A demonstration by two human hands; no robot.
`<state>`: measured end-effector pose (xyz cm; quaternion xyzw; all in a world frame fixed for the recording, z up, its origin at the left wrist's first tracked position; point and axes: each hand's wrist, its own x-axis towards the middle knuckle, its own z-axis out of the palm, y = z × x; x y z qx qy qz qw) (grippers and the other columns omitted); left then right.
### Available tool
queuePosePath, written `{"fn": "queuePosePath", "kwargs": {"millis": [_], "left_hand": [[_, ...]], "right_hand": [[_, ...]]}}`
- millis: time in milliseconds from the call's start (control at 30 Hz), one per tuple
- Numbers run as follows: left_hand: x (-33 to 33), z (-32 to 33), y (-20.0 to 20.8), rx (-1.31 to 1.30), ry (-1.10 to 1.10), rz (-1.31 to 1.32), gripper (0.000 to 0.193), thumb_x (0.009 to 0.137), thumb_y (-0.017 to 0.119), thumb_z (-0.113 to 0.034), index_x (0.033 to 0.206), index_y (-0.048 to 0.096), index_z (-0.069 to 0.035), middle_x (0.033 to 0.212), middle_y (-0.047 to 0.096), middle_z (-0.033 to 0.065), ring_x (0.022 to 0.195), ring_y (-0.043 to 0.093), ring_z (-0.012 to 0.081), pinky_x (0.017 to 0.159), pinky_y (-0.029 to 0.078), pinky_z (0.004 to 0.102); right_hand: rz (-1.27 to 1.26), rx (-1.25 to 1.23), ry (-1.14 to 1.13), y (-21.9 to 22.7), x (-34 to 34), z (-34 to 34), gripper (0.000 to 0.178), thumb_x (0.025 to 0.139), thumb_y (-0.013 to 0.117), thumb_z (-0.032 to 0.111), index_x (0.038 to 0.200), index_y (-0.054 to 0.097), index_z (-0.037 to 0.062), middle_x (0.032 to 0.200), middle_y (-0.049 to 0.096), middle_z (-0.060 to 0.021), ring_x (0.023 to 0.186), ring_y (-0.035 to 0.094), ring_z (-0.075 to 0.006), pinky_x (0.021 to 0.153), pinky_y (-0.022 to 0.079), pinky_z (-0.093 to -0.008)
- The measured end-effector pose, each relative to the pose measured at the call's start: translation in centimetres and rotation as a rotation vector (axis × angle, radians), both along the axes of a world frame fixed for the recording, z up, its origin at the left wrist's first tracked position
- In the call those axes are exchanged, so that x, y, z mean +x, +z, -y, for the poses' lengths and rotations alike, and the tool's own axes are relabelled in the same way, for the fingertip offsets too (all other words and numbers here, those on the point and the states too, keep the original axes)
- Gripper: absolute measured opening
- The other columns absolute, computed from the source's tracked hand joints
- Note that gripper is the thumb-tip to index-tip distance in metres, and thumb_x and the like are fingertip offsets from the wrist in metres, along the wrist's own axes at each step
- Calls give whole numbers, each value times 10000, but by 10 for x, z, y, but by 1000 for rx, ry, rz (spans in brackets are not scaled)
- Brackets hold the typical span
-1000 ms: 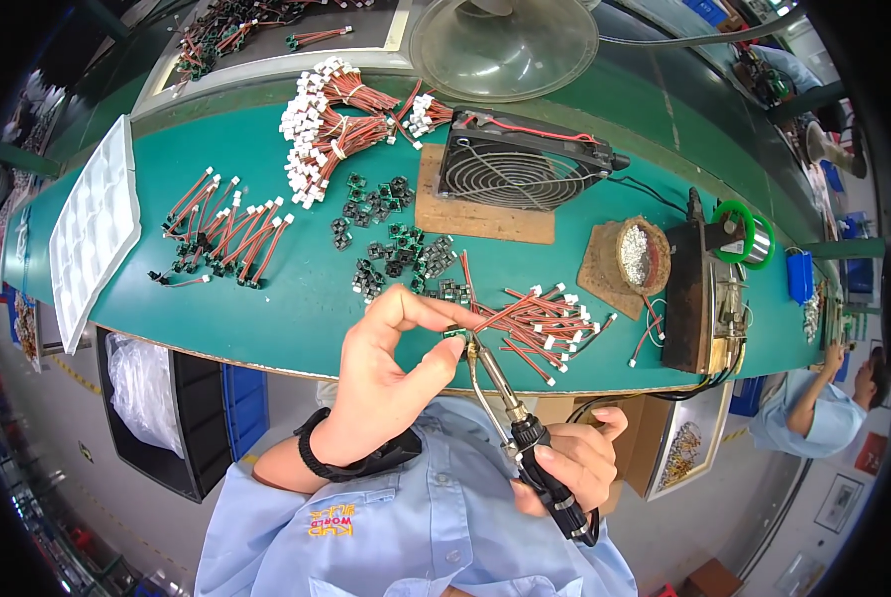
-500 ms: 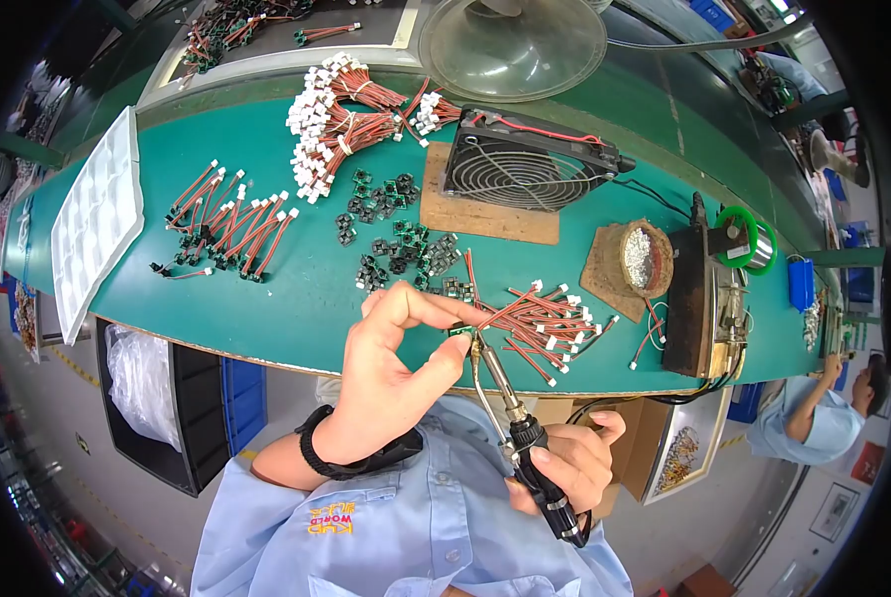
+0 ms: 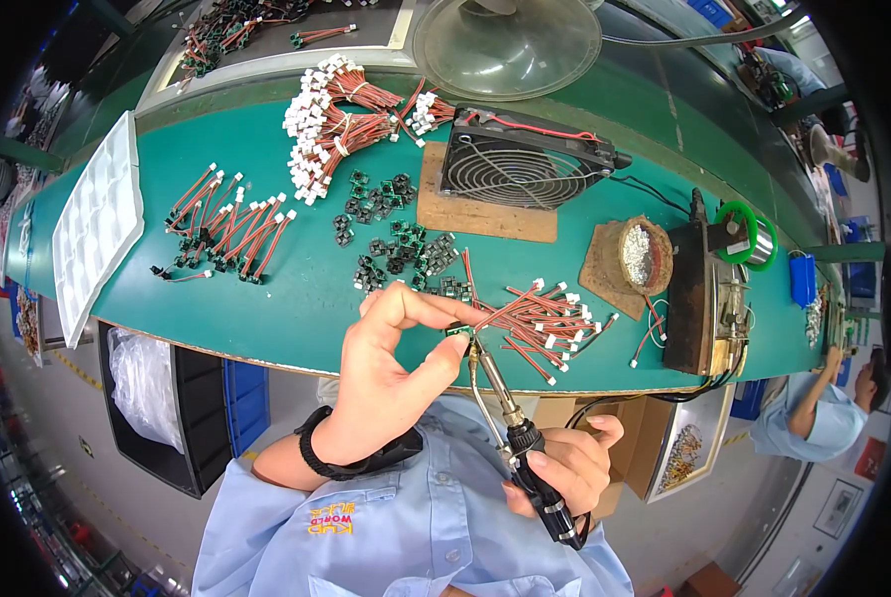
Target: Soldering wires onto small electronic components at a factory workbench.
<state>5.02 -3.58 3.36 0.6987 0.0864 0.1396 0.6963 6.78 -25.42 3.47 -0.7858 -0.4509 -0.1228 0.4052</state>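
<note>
Between the thumb and fingers of my left hand (image 3: 391,363) is a small green circuit board (image 3: 457,330), held over the front edge of the bench. A red-brown wire lead reaches the board from the right; whether it is joined there is too small to tell. My right hand (image 3: 575,470) is wrapped round the black handle of a soldering iron (image 3: 531,453). The iron's tip, with a thin solder-feed tube (image 3: 483,393) alongside, meets the board's near edge by my left fingertips. Right of the board lies a loose pile of wire leads with white connectors (image 3: 545,323).
Loose small boards (image 3: 396,249) lie beyond my left hand, and boards with leads attached (image 3: 231,234) are farther left. Behind stand bundled leads (image 3: 341,124) and a fan (image 3: 525,164). At right are a bowl of white pellets (image 3: 640,259), a soldering station (image 3: 699,298) and a solder reel (image 3: 749,236).
</note>
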Motion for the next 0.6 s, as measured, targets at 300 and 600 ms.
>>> {"fn": "queuePosePath", "kwargs": {"millis": [300, 600], "left_hand": [[0, -1, 3, -103, -1, -24, 130, 807, 564, 9, 866, 457, -38, 965, 630, 181, 934, 601, 207, 845, 446, 326], [0, -9, 11, -651, -123, -180, 95, 792, 560, -44, 843, 481, -56, 948, 629, 179, 892, 577, 198, 841, 405, 324]], "right_hand": [[-123, -10, -25, 7, -1, 1, 322, 618, 759, 241, 914, 647, 183, 692, 618, 24, 708, 629, -150, 880, 272, -362], [31, 175, -765, -48, 47, 24, 342, 700, 687, 36, 1024, 580, 46, 911, 610, -86, 810, 538, -210, 922, 304, -407]]}}
